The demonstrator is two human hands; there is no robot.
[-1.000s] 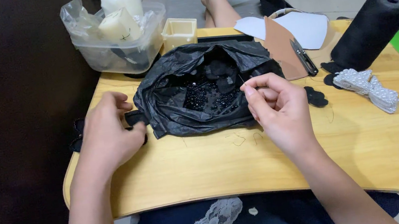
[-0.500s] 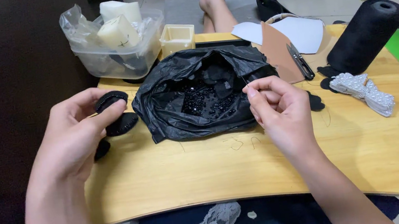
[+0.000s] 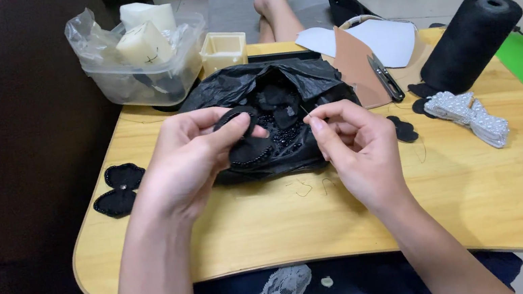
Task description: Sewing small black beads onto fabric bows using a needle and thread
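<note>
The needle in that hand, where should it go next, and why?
Probably into the black beaded piece. The right hand pinches a thin needle with its tip just beside the piece, which the left hand holds up over the black plastic bag.

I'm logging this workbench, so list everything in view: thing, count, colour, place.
Lap table: one, yellow wood, across the lap.
Plastic bag: one, black, table centre.
Beaded piece: one, black, in left hand.
Beaded patches: two, black, left edge.
Plastic tub: one, clear, far left.
Thread cone: one, black, far right.
Pearl trim: one, white, by the cone.
Snips: one, dark, on tan card.
Left hand: holding the piece.
Right hand: fingers pinched, possibly on a needle.
</note>
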